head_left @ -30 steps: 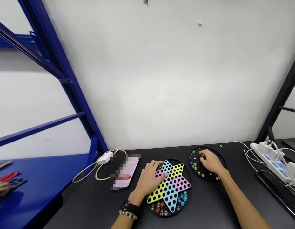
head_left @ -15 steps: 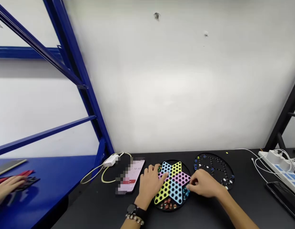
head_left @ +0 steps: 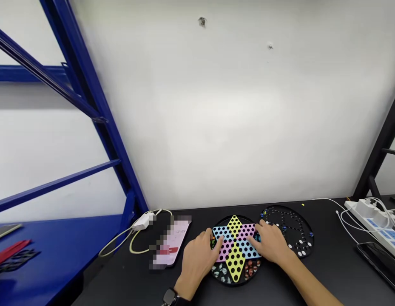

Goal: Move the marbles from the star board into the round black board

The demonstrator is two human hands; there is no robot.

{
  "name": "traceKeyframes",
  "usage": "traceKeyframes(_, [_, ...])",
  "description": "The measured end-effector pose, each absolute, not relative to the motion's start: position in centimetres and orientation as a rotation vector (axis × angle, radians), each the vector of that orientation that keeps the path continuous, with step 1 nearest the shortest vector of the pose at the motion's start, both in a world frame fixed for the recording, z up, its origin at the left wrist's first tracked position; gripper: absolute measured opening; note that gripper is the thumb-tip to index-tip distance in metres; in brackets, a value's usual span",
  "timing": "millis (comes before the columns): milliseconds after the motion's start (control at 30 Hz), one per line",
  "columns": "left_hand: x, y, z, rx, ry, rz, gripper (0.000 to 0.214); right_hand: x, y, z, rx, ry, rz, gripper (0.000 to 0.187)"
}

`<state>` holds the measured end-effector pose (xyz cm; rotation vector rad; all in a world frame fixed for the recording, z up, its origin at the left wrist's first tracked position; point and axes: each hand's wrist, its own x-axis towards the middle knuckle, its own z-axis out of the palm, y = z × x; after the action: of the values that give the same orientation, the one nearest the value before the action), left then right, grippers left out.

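Note:
A round black Chinese checkers board [head_left: 235,258] with a yellow, pink and blue star lies on the black table. My left hand [head_left: 199,255] grips its left rim, with the thumb over the star and the fingers along the edge. On the opposite side my right hand [head_left: 271,244] holds the right rim, its thumb on a blue point and its fingertips partly hidden. Clear white marbles [head_left: 221,272] sit in the lower left pocket and reddish marbles [head_left: 252,267] in the lower right one. More marbles near my hands are partly covered.
Behind my right hand lies a black round lid [head_left: 291,229] with white and blue pieces. A pink-screened phone [head_left: 173,242] and a white adapter [head_left: 144,221] with cable are on the left. At right are a power strip [head_left: 380,229] and a dark phone [head_left: 380,263].
The board has turned counterclockwise, its reddish marbles shifting from the bottom to the lower right. My right hand has moved onto the rim. A nearby person's hand has left view at far left.

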<state>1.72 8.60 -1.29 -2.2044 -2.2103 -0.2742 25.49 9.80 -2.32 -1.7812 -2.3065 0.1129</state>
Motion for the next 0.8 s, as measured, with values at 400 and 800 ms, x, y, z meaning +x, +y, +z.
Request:
traceKeyframes(400, [2.2, 8.4, -1.1, -2.192, -2.269, -0.303, 0.035, 24.0, 10.3, -3.2, -2.017, -2.155, 0.029, 0.044])
traceKeyframes(800, [2.2, 8.5, -1.7, -2.198, -2.247, -0.368, 0.035, 24.2, 10.3, -3.3, -2.0, -2.118, 0.063, 0.045])
